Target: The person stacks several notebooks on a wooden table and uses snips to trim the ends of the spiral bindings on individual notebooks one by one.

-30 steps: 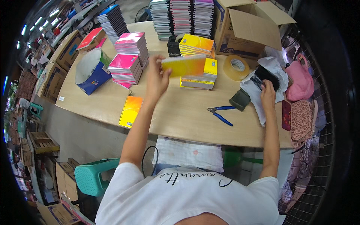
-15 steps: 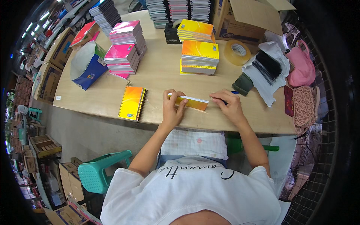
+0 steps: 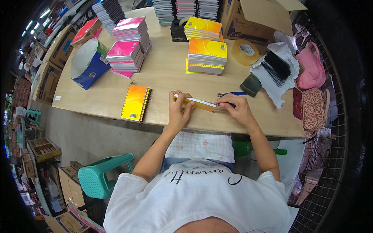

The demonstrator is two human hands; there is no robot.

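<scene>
Notebook [image 3: 199, 104] between left hand [image 3: 178, 112], right hand [image 3: 235, 110]

Surface: pale wooden table [image 3: 167, 77], rounded front edge.
Front left: orange-yellow spiral notebook [image 3: 135, 103], lying flat and alone.
Left end: blue and white bag [image 3: 88, 62], on its side, mouth open.
Middle left: pink notebook stacks [image 3: 126, 46].
Middle: yellow notebook stacks [image 3: 206, 50].
Far edge: black tape dispenser [image 3: 179, 33], cardboard box [image 3: 248, 19].
Right: roll of clear tape [image 3: 245, 51], blue-handled pliers [image 3: 232, 94], white bag of black spiral coils [image 3: 274, 70].
</scene>
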